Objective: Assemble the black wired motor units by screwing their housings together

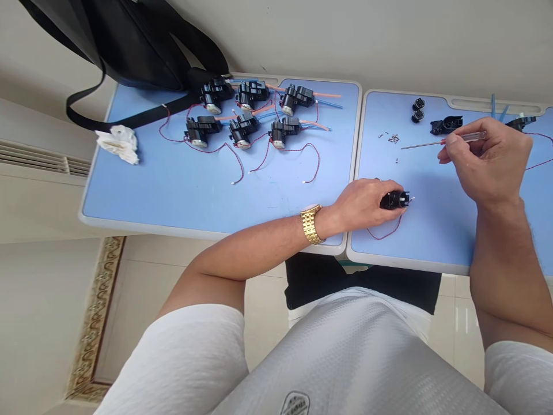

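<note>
The left hand (pixel 363 203) is closed around a small black plastic housing (pixel 395 200), and this grip is firm, with the fingers covering a good part of it. The housing is just above the right blue desk (pixel 432 245). Its long axis is almost level, and its end with a small white tip points to the right, toward the other hand. A thin red twisted wire (pixel 384 233) goes down from it and lies on the desk.

The right hand (pixel 486 161) is above the same desk, and its grip pinches a screwdriver (pixel 432 143) with a clear handle. The thin shaft points left, near a small group of screws (pixel 392 138). Beyond them are a black housing piece (pixel 446 124) and two round black parts (pixel 417 109).

On the left desk (pixel 129 196) are six black units (pixel 244 128) with blue and orange tubes and red wires, beside a black backpack (pixel 138 46) and a crumpled tissue (pixel 118 144).
</note>
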A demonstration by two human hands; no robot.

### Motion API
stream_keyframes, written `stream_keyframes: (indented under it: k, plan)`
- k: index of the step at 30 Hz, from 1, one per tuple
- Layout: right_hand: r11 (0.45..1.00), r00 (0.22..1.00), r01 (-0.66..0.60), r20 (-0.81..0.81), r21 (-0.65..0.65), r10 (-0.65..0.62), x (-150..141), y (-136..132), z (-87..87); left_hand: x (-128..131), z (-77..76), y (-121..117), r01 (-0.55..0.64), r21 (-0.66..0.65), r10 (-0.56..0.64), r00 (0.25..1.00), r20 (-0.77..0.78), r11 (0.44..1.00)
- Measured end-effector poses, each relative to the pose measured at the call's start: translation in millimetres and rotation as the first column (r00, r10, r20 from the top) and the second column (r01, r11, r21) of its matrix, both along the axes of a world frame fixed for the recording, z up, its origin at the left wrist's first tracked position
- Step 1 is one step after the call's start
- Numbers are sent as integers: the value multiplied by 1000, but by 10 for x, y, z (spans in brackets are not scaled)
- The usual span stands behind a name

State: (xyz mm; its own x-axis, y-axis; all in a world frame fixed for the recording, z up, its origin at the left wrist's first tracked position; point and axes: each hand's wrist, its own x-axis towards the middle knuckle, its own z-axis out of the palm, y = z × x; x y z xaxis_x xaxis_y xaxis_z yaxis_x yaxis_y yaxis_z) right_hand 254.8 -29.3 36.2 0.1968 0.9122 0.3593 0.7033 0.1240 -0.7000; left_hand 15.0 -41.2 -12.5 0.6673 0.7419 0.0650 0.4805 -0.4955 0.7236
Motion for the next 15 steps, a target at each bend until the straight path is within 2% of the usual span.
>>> stream_keyframes:
  k: [15]
  plan:
    - [997,995,-48,79,-65,53,-18,-55,72,-6,-2,-2,11,15,-10,1000,-18,1000]
